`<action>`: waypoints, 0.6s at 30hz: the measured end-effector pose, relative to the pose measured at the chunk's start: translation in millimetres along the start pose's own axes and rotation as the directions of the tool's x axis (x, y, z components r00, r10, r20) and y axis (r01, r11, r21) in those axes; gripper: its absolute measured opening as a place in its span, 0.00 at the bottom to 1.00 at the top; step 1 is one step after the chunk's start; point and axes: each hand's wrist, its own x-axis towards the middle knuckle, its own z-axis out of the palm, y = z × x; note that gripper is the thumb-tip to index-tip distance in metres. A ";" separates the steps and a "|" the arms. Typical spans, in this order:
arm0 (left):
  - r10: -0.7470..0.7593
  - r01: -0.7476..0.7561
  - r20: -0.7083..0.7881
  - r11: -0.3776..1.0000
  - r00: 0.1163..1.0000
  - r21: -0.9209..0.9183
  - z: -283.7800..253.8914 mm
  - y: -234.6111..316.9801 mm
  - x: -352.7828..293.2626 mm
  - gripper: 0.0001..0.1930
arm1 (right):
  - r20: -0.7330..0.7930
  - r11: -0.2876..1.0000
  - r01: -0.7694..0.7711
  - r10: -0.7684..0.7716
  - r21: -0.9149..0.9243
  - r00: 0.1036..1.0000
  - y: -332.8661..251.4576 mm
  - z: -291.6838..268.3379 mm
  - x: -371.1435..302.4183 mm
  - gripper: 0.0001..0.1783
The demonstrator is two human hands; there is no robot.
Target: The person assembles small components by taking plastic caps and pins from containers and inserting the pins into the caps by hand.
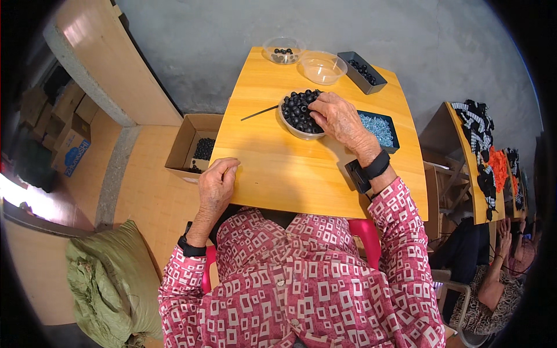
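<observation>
Noted 1 yellow table [272, 180], read as a dial with 12 o'clock toward the grey wall [232, 52]. Black beads [296, 110] heaped in 1 clear bowl [307, 136], just off the dial's centre toward 11 o'clock. Right hand [339, 119] over the bowl from its 3 o'clock side, fingers bent with tips among the beads; cannot tell of any bead pinched, with thumb and fingertips partly hidden. Left hand [216, 182] at the table's edge, 8 o'clock, fingers loosely curled, not tightly clenched; cannot tell of anything under them. Thin dark stick [259, 113] toward 10 o'clock, its upper end at the bowl's rim. Farther out: at 11 o'clock, a round tub [268, 54] with a few black beads; at 12, a wide clear dish [323, 71] just beside it; at 1, a dark tray [371, 89] with more black beads. At 3 o'clock, near the right wrist, blue beads [377, 129] in a 2nd dark tray [395, 130]. Small black object [358, 177] between 4 and 5 o'clock, beside the right wristband [377, 165]. Beyond the table at 9 o'clock, an open cardboard box [177, 152] with small black pieces inside.
</observation>
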 end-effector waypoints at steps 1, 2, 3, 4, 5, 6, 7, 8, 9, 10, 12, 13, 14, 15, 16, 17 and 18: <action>0.001 -0.001 0.000 1.000 1.000 -0.001 0.1 -0.1 0.5 0.07 | -0.012 1.000 0.014 -0.014 0.005 1.000 0.6 0.3 -0.8 0.09; 0.000 0.000 0.002 1.000 1.000 -0.002 0.3 -0.3 0.7 0.07 | -0.010 1.000 0.012 -0.012 0.005 1.000 1.7 0.8 -1.5 0.09; -0.003 0.003 0.004 1.000 1.000 -0.007 0.6 -0.6 0.8 0.07 | -0.022 0.999 0.013 -0.012 0.043 1.000 3.4 1.5 -2.1 0.09; -0.003 0.003 0.003 1.000 1.000 -0.010 0.0 0.2 0.7 0.07 | -0.038 0.997 0.016 -0.013 0.080 0.999 4.4 0.5 -2.9 0.09; -0.001 0.001 0.002 1.000 1.000 -0.009 -0.6 1.0 0.4 0.07 | -0.041 0.997 0.017 -0.013 0.079 0.999 5.4 -2.2 -3.9 0.09; 0.001 -0.001 -0.001 1.000 1.000 -0.010 -1.3 2.0 0.1 0.07 | -0.064 0.996 -0.012 0.018 0.094 0.998 6.6 -6.4 -5.2 0.09; 0.001 -0.001 0.000 1.000 1.000 -0.012 -0.8 1.3 0.6 0.07 | -0.082 0.993 -0.043 0.052 0.109 0.995 8.9 -8.1 -6.2 0.08; 0.001 -0.001 0.003 1.000 1.000 -0.013 -0.4 0.5 0.9 0.07 | -0.081 0.993 -0.046 0.054 0.109 0.995 11.7 -8.8 -7.5 0.08; 0.000 0.000 -0.002 1.000 1.000 -0.014 -0.1 -0.3 1.2 0.06 | -0.076 0.992 -0.070 0.078 0.103 0.994 14.3 -9.4 -8.7 0.08; -0.002 0.001 -0.008 1.000 1.000 -0.017 0.5 -0.5 1.3 0.06 | -0.070 0.991 -0.094 0.101 0.096 0.992 15.8 -10.4 -9.7 0.09; -0.010 0.010 -0.004 1.000 1.000 -0.016 0.0 0.4 2.2 0.06 | -0.065 0.993 -0.064 0.071 0.100 0.995 11.9 -10.3 -9.7 0.09; -0.018 0.018 -0.002 1.000 1.000 -0.013 -0.7 1.0 2.0 0.06 | -0.061 0.994 -0.032 0.039 0.105 0.997 8.9 -9.7 -9.3 0.09; -0.018 0.018 0.000 1.000 1.000 -0.013 -0.6 1.2 1.9 0.06 | -0.061 0.994 -0.034 0.041 0.106 0.997 7.0 -8.7 -8.4 0.09; -0.016 0.016 -0.001 1.000 1.000 -0.020 -0.5 1.5 1.9 0.06 | -0.046 0.998 -0.014 0.017 0.062 0.999 5.1 -7.8 -7.5 0.10; -0.014 0.014 -0.002 1.000 1.000 -0.028 -0.5 2.3 1.9 0.06 | -0.031 1.000 0.007 -0.006 0.018 1.000 4.0 -7.9 -7.1 0.10; -0.013 0.013 -0.001 1.000 1.000 -0.027 -0.6 3.4 1.8 0.06 | -0.032 1.000 0.006 -0.005 0.018 0.999 4.3 -6.9 -7.7 0.10; -0.024 0.024 0.005 0.999 1.000 -0.024 -0.7 4.7 1.3 0.07 | -0.009 1.000 -0.002 0.002 -0.001 1.000 5.1 -4.8 -8.7 0.10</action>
